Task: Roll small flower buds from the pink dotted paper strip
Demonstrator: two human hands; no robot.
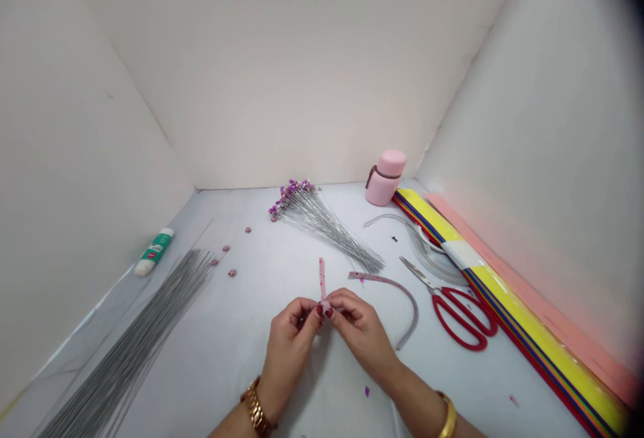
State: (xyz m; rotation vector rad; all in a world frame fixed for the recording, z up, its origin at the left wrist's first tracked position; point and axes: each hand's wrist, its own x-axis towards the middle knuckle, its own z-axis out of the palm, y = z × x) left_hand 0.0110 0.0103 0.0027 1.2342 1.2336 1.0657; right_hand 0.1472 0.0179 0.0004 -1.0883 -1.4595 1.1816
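Note:
Between both hands, at the front middle of the table, is a narrow pink paper strip (323, 278) with red specks; its free end points away from me. My left hand (292, 331) pinches the near end, where the strip is folded into a small knot-like bundle. From the other side, the thumb and fingers of my right hand (359, 331) close on the same folded part. Fingertips hide much of the fold. Just right of the hands lies a second, curved pink-grey strip (397, 287). Several small folded pink pieces (232, 273) lie to the left.
Silver wire stems with purple tips (327, 223) lie at the back. Bare grey wires (135, 337) and a glue stick (154, 251) are left. Red-handled scissors (453, 307), coloured paper strips (508, 297) and a pink flask (386, 178) are right. Walls enclose the table.

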